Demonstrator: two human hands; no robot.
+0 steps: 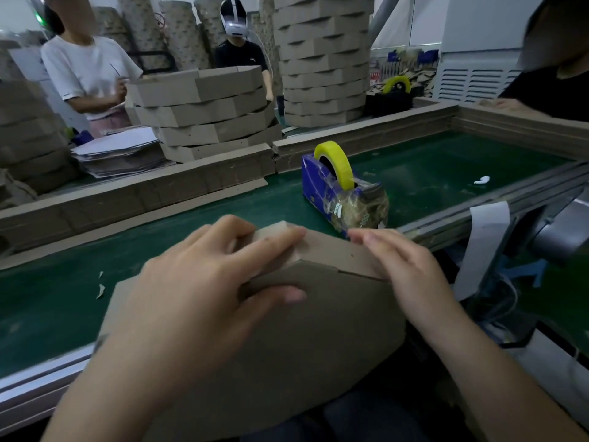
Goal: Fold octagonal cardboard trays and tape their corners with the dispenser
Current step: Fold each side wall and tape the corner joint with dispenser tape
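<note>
A brown cardboard tray (302,333) lies tilted against the near edge of the green belt, its far side wall folded up. My left hand (204,282) grips a corner of that wall, fingers over the outside and thumb on the inner face. Just right of it, my right hand (404,266) rests on the wall's top edge with straight fingers, its fingertips close to the left hand's. Beyond the tray on the belt stands the blue tape dispenser (322,183) with a yellow tape roll (334,164), its front end wrapped in crumpled clear tape.
The green conveyor belt (430,173) has cardboard strip walls (159,193) along its far side. Stacks of finished trays (207,116) and flat blanks (118,151) stand behind. Three other people are at the back and right. A second dispenser (395,94) sits far off.
</note>
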